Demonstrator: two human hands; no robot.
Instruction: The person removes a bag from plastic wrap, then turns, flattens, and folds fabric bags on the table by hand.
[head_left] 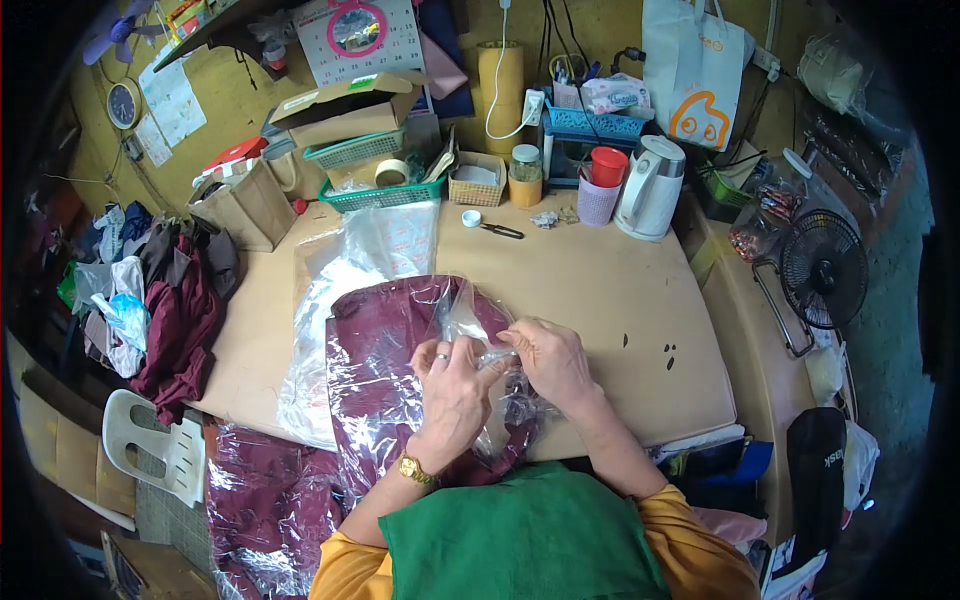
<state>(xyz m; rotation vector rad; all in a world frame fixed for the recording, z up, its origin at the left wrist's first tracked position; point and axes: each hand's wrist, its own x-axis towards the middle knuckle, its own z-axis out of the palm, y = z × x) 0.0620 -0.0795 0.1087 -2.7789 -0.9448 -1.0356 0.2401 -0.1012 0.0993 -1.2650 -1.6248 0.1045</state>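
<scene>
One bagged maroon bundle (270, 490) lies below the table's near left edge. Two hands counted: left hand (456, 392), wearing one gold watch (413, 470), and right hand (553, 362) — the fingers of each clamped on clear plastic (497, 354) over one maroon garment (375, 345), flat on the table (590, 275). Farther back — one black tool (502, 231), one white lid (471, 218), one jar (525, 175), one kettle (651, 190).
</scene>
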